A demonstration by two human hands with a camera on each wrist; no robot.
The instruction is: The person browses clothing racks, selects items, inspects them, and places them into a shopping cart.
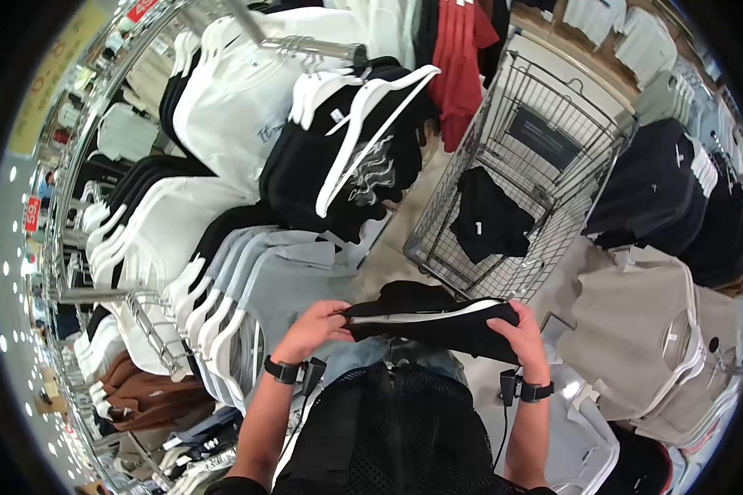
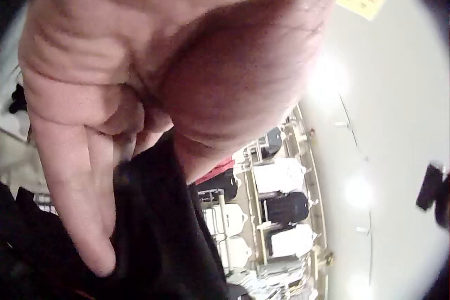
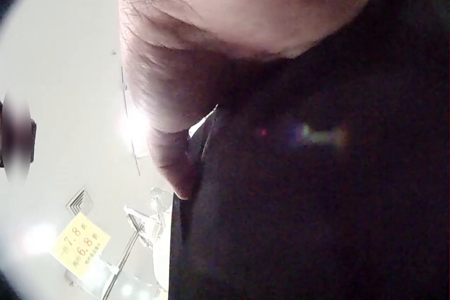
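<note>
A black garment [image 1: 437, 330] is stretched between both hands at waist height, a white hanger [image 1: 421, 316] lying along its upper part. The left hand [image 1: 315, 324] pinches the garment's left end; in the left wrist view the left hand [image 2: 91, 124] has its thumb and fingers on the black cloth [image 2: 162, 222]. The right hand [image 1: 520, 330] grips the other end, thumb on the near side. In the right wrist view the right hand's [image 3: 183, 54] thumb presses the dark fabric [image 3: 316, 194], its other fingers hidden behind the cloth.
A wire shopping cart [image 1: 442, 198] stands ahead, with another black garment [image 1: 491, 216] in it. Racks of white, grey and black shirts [image 1: 285, 276] are close on the left; beige shirts [image 1: 627, 330] hang on the right. An empty white hanger [image 1: 351, 140] hangs at the upper left rack.
</note>
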